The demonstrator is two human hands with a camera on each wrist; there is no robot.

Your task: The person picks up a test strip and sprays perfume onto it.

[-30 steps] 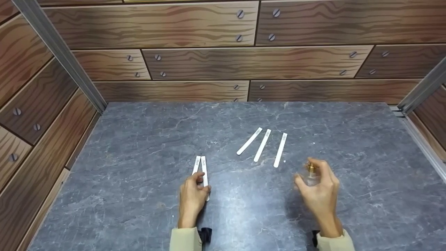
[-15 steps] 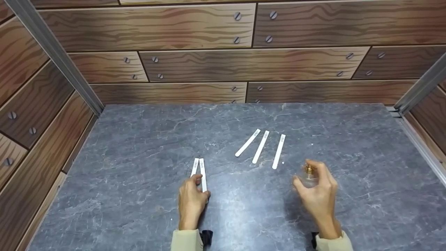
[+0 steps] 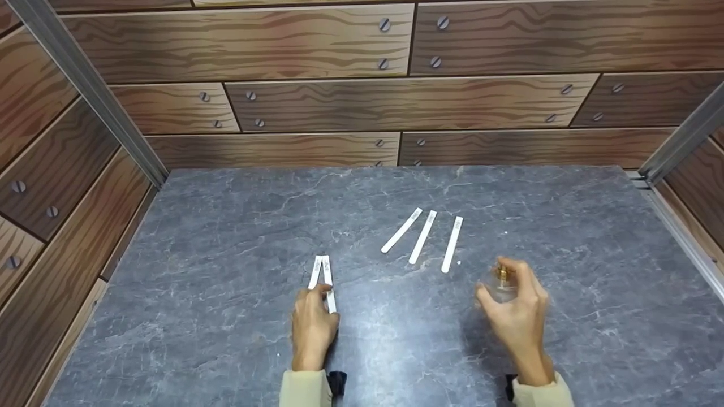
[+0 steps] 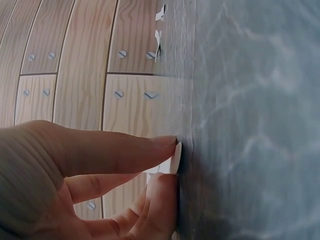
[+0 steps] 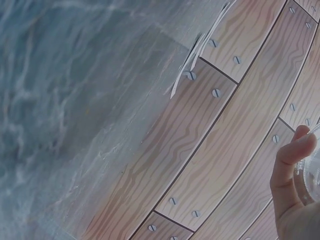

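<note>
My left hand (image 3: 314,328) is low over the table and pinches the near end of a white paper test strip (image 3: 327,271). In the left wrist view the thumb and a finger close on the strip's end (image 4: 176,159) near the tabletop. A second white strip (image 3: 315,270) lies beside it, their far ends nearly touching; the hand covers its near part. My right hand (image 3: 520,316) grips a small clear glass perfume bottle (image 3: 502,293) with a gold spray top, apart from the strips. In the right wrist view the bottle (image 5: 312,170) shows only partly at the edge.
Three more white strips lie fanned out on the grey marbled table (image 3: 237,220): a left one (image 3: 401,230), a middle one (image 3: 423,237) and a right one (image 3: 452,245). Wood-patterned panels (image 3: 317,104) and metal frame posts (image 3: 96,85) enclose the back and sides.
My left thumb has slid down to the near end of the strip, covering it. The right hand keeps the perfume bottle in about the same spot. The head view has shifted slightly.
</note>
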